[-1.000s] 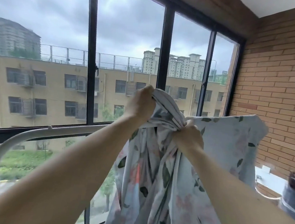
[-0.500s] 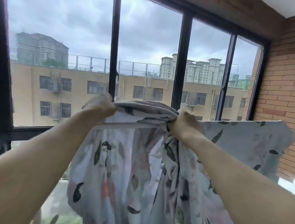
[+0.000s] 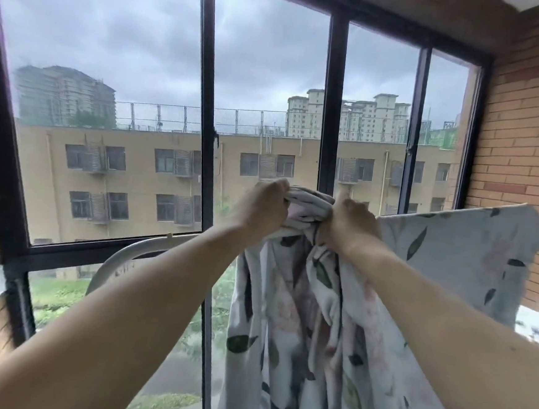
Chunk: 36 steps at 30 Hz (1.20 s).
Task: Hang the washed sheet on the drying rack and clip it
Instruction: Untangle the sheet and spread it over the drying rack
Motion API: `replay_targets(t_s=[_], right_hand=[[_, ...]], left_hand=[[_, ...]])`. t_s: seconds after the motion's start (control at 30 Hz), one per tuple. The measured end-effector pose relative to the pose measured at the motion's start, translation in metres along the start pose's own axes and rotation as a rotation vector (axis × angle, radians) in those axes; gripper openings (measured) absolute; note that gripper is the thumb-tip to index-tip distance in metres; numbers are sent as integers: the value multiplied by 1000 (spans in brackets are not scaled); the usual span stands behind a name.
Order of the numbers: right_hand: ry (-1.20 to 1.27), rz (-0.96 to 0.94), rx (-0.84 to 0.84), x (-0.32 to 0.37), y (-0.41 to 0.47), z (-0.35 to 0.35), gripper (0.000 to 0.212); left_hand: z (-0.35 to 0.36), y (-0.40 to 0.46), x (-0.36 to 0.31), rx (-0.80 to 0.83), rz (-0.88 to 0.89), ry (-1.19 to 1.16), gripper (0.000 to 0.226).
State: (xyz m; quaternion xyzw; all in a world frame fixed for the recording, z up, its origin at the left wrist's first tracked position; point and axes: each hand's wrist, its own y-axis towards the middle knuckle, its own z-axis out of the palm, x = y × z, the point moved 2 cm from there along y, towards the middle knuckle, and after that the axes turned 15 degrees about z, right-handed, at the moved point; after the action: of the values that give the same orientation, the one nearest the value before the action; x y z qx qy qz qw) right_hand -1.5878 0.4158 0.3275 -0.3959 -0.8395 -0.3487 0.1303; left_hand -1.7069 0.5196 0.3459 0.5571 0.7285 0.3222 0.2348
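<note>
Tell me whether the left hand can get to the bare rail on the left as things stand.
Probably yes. The rail runs uncovered just below and left of the left hand, with nothing between them. But that hand grips the bunched sheet, so it must let go first.

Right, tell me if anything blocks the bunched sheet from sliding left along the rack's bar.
Nothing visible does: the white curved rack bar left of the leaf-print sheet is bare. Both hands, left and right, grip the bunch.

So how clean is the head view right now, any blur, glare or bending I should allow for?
Head view: flat overcast daylight, no glare or hard shadows; wide-angle bends the window frame at the edges; sheet corner at right is motion-blurred; both hands, left and right, read sharply enough.
</note>
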Motion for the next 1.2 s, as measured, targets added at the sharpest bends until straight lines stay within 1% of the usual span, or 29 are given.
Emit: replay_targets(t_s=[0.2,0.3,0.4,0.43,0.47,0.53,0.57,0.6,0.67,0.7,0.73,0.77,0.8,0.83,0.9,0.93,1.0,1.07,1.13,1.2], right_hand=[[134,60,6,-2,-21,17,11],[76,54,11,-1,-25,15,9],[11,34,40,8,-26,10,16],[-23,27,59,14,-25,7,18],[-57,13,73,20,-25,3,18],[-100,-28,68,32,-22,-9,18],[-115,-50,58,36,-20,-15,18],[-135,-66,48,38,-17,-20,18],[-179,-88,27,41,-14,-28,20],[-200,-98,19,43,-14,-30,19],[-218,-110,16,46,-16,-31,18],[-228,-124,18,49,-18,-31,15],[-237,-139,22,52,-19,-30,11],[-236,-152,34,54,-22,-29,8],[-202,-169,87,53,-25,-26,4],[-170,-166,124,51,-26,-23,2],[-80,-154,193,47,-27,-16,3],[29,-145,250,46,-27,-8,9],[158,-129,312,46,-29,-1,16],[296,-97,358,45,-33,7,21]], left_hand=[[-22,0,14,-156,-54,80,20],[-42,-8,36,-233,-120,82,18],[-62,-17,56,-273,-233,162,16],[-66,-20,62,-244,-288,203,16],[-68,-24,68,-181,-353,233,15],[-66,-30,78,33,-452,216,20],[-63,-32,80,152,-447,192,21],[-61,-34,78,253,-394,164,27],[-53,-34,63,391,-199,53,57],[-45,-34,51,438,-110,-19,69],[-39,-34,39,454,-45,-84,71],[-32,-32,30,437,-20,-138,64],[-25,-30,25,387,-14,-166,51],[-20,-27,25,325,5,-143,38],[-19,-21,29,184,55,10,15],[-21,-20,31,119,68,87,10],[-23,-17,34,21,67,177,13],[-26,-12,34,-34,54,246,19],[-33,-6,35,-34,46,341,24],[-46,-1,39,-6,67,486,28]])
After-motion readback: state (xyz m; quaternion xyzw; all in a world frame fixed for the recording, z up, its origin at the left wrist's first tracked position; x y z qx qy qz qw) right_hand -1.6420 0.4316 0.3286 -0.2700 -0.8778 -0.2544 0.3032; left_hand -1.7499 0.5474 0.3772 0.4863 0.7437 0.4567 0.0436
